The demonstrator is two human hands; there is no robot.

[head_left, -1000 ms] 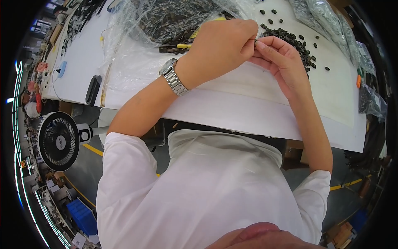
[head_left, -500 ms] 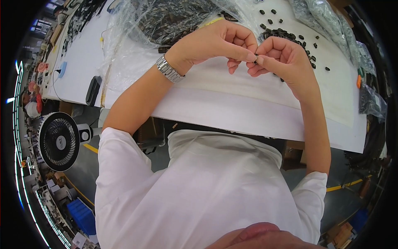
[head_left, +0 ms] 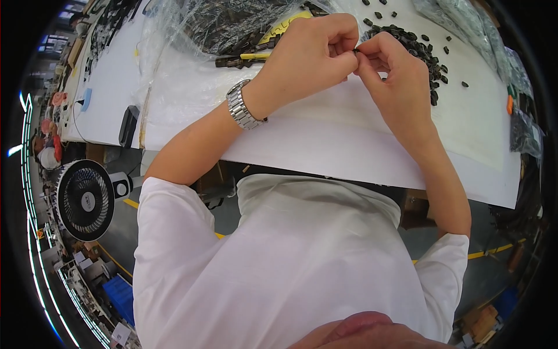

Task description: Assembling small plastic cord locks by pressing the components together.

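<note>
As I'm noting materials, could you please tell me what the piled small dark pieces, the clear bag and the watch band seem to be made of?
Small dark pieces: perhaps plastic, satin, from their soft highlights; coated metal is possible.
Clear bag: likely thin plastic film, glossy, given its see-through wrinkles.
Watch band: apparently metal, polished, judging by its bright silvery links.

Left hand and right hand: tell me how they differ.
The left hand has a silver watch on its wrist; the right hand has a bare wrist. The left hand is nearer the clear plastic bag; the right hand is nearer the pile of dark pieces. The left hand slants up to the right; the right hand slants up to the left. Both have fingertips meeting at a small dark piece.
</note>
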